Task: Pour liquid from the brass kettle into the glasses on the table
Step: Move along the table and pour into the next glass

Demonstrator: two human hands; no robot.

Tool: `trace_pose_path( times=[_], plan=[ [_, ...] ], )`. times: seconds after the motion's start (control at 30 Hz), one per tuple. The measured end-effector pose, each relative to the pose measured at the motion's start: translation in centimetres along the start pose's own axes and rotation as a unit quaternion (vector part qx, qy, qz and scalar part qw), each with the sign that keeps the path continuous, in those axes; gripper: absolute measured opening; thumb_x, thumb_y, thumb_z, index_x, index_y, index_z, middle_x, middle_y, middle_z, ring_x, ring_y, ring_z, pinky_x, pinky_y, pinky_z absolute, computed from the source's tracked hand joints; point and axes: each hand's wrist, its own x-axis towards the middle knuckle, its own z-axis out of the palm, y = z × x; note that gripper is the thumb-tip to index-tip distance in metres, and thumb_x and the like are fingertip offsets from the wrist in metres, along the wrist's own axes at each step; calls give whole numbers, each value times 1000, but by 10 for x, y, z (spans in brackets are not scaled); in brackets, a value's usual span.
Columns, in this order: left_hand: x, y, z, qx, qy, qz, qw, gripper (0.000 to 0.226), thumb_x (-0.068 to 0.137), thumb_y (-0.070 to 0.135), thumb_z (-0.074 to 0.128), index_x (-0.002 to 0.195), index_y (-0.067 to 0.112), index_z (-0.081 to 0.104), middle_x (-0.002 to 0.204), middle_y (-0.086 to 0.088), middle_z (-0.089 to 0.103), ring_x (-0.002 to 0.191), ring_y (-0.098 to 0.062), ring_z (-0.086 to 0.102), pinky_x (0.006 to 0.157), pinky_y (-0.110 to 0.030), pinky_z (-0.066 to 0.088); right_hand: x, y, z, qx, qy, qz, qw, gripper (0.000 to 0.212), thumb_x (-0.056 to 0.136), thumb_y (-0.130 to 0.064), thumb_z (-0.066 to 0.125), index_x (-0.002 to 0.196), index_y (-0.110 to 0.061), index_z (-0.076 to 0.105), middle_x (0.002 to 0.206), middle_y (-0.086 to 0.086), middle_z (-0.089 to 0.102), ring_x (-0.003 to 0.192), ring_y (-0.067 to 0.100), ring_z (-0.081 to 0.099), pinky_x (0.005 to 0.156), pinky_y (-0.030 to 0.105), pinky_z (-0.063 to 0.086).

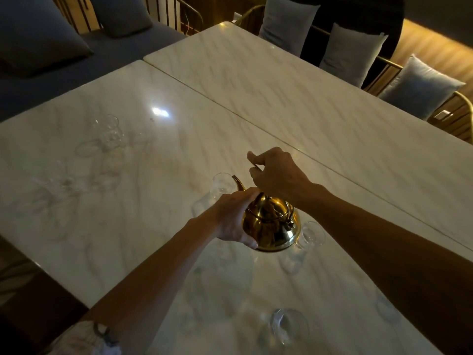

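Observation:
The brass kettle (275, 230) is near the middle of the marble table (115, 201), its thin spout pointing toward a clear glass (222, 185) just beyond it. My left hand (234, 219) cups the kettle's left side. My right hand (275, 174) is closed around the raised thin handle above the kettle. A second glass (311, 235) stands right of the kettle, touching or nearly touching it. A third glass (290, 326) sits near the front edge. Whether any liquid is flowing cannot be made out.
Several more clear glasses (107, 135) cluster at the far left of the table. A second marble table (294, 80) adjoins on the right. Grey cushions (419, 85) and brass-framed chairs line the far side. A sofa (64, 47) lies at the back left.

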Motion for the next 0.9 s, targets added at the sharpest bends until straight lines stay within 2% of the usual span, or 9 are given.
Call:
trace_pose_path(
  times=[0.13, 0.23, 0.3, 0.4, 0.5, 0.6, 0.77, 0.83, 0.9],
  plan=[
    [-19, 12, 2, 28, 28, 3, 999, 112, 55, 57, 91, 143, 22, 33, 138, 3, 50, 122, -17, 51, 104, -35, 39, -23, -2, 2, 14, 11, -23, 1000, 44, 95, -15, 55, 139, -18, 50, 107, 15, 71, 47, -3, 43, 50, 8, 33],
    [-38, 19, 7, 35, 54, 0, 998, 111, 54, 55, 92, 142, 19, 35, 135, 3, 50, 120, -16, 52, 100, -28, 37, -37, -7, 5, 17, 12, -51, 998, 43, 95, -17, 57, 138, -19, 51, 119, 15, 67, 55, 1, 51, 56, 13, 42],
    [-53, 25, 11, 38, 67, -9, 997, 112, 52, 57, 92, 142, 21, 34, 134, 6, 50, 118, -13, 51, 102, -32, 39, -49, -12, 6, 22, 8, -67, 997, 44, 94, -18, 57, 138, -20, 51, 128, 14, 62, 66, 10, 62, 63, 18, 50],
    [-77, 36, 12, 33, 91, -19, 995, 114, 51, 58, 91, 143, 26, 30, 132, 11, 49, 116, -8, 51, 104, -41, 44, -68, -23, 7, 36, 7, -96, 995, 43, 93, -19, 59, 136, -21, 53, 135, 11, 58, 81, 14, 68, 71, 22, 55],
    [-100, 49, 13, 21, 111, -27, 993, 121, 51, 56, 92, 148, 27, 25, 138, 11, 47, 122, -10, 51, 104, -43, 46, -88, -34, 7, 46, 11, -120, 992, 43, 93, -16, 58, 136, -21, 54, 132, 13, 59, 80, 18, 68, 72, 23, 53],
    [-122, 63, 20, 28, 116, -46, 992, 128, 45, 61, 92, 148, 28, 24, 143, 11, 44, 128, -11, 48, 105, -44, 46, -107, -42, 9, 54, 10, -144, 988, 44, 93, -14, 59, 136, -18, 53, 128, 14, 62, 97, 24, 68, 82, 28, 56],
    [-149, 76, 43, 17, 127, -76, 989, 131, 45, 60, 93, 148, 28, 20, 146, 10, 42, 132, -12, 46, 107, -39, 45, -130, -53, 15, 37, -16, -181, 983, 42, 94, -13, 58, 135, -11, 54, 130, 13, 61, 108, 24, 65, 91, 32, 54],
    [-157, 80, 54, 7, 131, -91, 987, 125, 48, 58, 93, 147, 27, 23, 144, 10, 44, 130, -11, 48, 107, -35, 45, -136, -57, 21, 20, -33, -189, 981, 40, 93, -12, 59, 134, -11, 56, 131, 13, 60, 107, 26, 66, 90, 34, 55],
    [-164, 81, 64, -13, 133, -100, 986, 122, 49, 56, 94, 145, 27, 26, 141, 10, 47, 127, -8, 49, 104, -31, 48, -139, -58, 28, 5, -50, -185, 981, 39, 94, -12, 58, 132, -11, 57, 129, 12, 62, 99, 27, 69, 82, 29, 55]
  ],
)
